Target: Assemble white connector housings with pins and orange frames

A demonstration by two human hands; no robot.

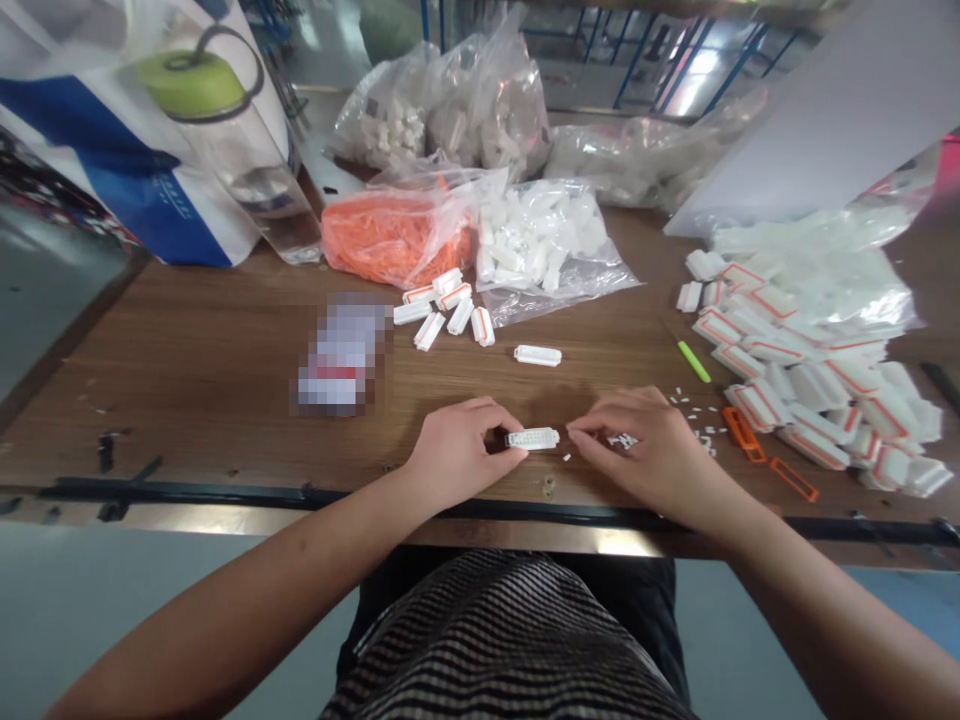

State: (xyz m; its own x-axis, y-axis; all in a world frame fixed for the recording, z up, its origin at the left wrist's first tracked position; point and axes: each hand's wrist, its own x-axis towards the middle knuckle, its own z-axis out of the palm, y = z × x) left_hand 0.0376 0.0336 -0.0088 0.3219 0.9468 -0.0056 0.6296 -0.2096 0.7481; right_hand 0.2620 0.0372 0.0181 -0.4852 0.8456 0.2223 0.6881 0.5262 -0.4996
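Observation:
My left hand (466, 448) pinches one end of a white plastic connector housing (534, 439) between thumb and fingers, just above the table. Rows of small holes show on the housing's upper face. Just right of its free end, my right hand (637, 440) has thumb and fingertips together; anything between them is too small to make out. Tiny white pieces (622, 440) lie under the right palm, and more loose bits (705, 435) are scattered beyond it. Another white housing (538, 355) rests on the table behind my hands.
Several housings (451, 312) lie before a bag of orange parts (397, 235) and a bag of white parts (536, 235). A heap of orange-edged housings (825, 370), orange frames (793, 480) and a green tool (694, 362) are right. A bottle (262, 190) stands left.

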